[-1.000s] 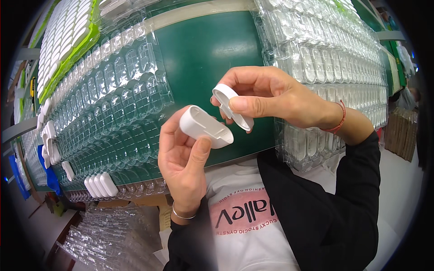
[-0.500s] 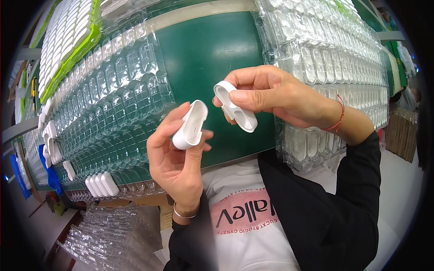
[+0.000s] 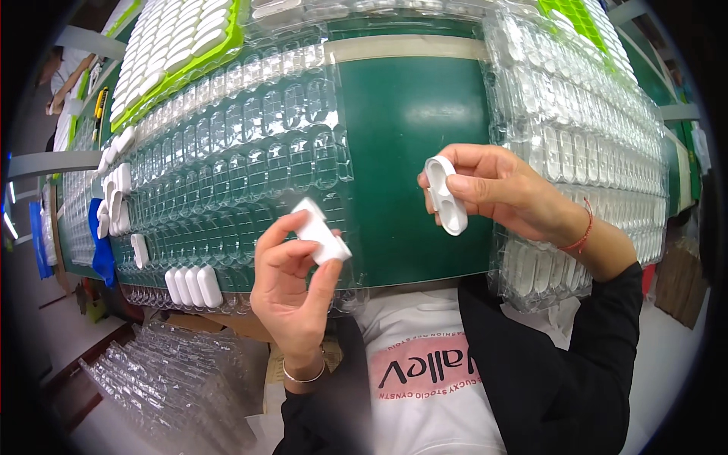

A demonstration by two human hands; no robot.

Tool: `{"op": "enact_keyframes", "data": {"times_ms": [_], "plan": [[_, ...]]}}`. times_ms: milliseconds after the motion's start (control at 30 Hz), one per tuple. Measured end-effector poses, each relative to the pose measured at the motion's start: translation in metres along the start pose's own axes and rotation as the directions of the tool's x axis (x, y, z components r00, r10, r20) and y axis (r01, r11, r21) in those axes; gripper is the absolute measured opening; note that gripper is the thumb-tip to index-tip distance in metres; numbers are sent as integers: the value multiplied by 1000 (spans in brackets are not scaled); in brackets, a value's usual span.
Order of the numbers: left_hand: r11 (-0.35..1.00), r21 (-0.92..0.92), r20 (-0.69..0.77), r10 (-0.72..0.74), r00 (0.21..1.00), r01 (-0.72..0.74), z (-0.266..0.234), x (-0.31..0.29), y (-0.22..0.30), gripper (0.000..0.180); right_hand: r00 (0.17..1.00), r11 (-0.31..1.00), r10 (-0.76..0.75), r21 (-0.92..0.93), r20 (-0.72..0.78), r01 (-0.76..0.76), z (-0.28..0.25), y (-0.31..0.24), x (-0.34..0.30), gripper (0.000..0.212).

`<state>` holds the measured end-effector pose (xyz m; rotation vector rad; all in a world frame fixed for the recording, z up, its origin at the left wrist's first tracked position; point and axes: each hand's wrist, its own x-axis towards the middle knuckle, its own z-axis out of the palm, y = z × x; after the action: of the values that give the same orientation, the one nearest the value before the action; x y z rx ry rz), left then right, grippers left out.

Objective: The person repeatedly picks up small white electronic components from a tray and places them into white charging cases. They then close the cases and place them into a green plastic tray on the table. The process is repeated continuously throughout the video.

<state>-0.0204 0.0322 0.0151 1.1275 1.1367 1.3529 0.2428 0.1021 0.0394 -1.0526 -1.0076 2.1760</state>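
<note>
My left hand (image 3: 292, 303) pinches a white plastic earbud-case shell (image 3: 321, 233) between thumb and fingertips, its smooth outer side turned up. To the right, over the green tabletop (image 3: 402, 167), my right hand (image 3: 504, 189) grips a white earbud-case insert (image 3: 453, 217) by its edge. The insert stands nearly upright, and its hollow side with rounded wells shows. Both pieces are off the table and apart from each other. Part of the insert lies behind my right thumb.
Clear moulded trays (image 3: 258, 152) cover the left of the table, with several white case pieces (image 3: 193, 286) on their near edge. More clear trays (image 3: 576, 152) are stacked on the right. A lime-green tray (image 3: 199, 64) of white pieces sits far left. Clear plastic packaging (image 3: 167, 387) lies below the table.
The shell in my left hand has turned, so its hollow side no longer shows. The insert has swung more upright. My right hand now sits further right, and the whole view has shifted.
</note>
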Motion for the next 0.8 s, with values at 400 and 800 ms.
{"op": "enact_keyframes", "data": {"times_ms": [400, 800], "plan": [[919, -277, 140, -251, 958, 281, 61, 4, -11, 54, 997, 990, -72, -119, 19, 74, 0, 6, -2, 35], [886, -272, 214, -325, 921, 376, 55, 5, -18, 45, 991, 960, -117, -247, 66, 130, -2, 14, 2, 28]]}}
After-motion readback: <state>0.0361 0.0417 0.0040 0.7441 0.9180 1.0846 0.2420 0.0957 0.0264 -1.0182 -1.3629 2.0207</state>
